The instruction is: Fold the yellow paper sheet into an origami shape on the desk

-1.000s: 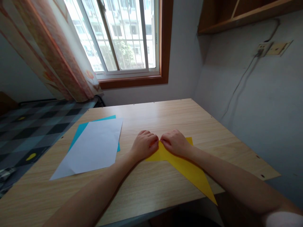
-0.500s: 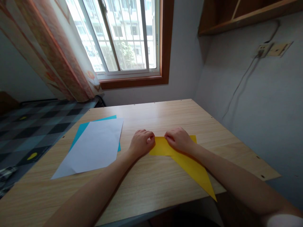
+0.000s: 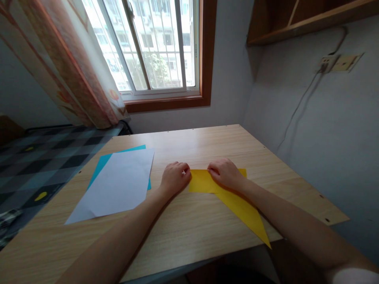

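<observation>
A folded sheet of yellow paper (image 3: 239, 209) lies on the wooden table, its pointed end reaching over the front edge. My left hand (image 3: 177, 175) is closed in a pinch at the left end of the paper's far folded edge. Further right along the same edge, my right hand (image 3: 225, 172) is closed with thumb and finger on the paper, and it covers part of the fold. To the left lie a white sheet (image 3: 118, 185) and, partly hidden under it, a blue sheet (image 3: 99, 167).
The light wooden table (image 3: 177, 232) has its front edge close to me. A checked bed (image 3: 59, 157) stands at left, below a curtain (image 3: 74, 67) and window (image 3: 156, 47). At right are a wall socket with a cord (image 3: 302, 100) and a shelf (image 3: 310, 29).
My left hand has slid slightly left along the folded edge, to the paper's left end. My right hand has shifted a little to the right. The white and blue sheets lie unchanged.
</observation>
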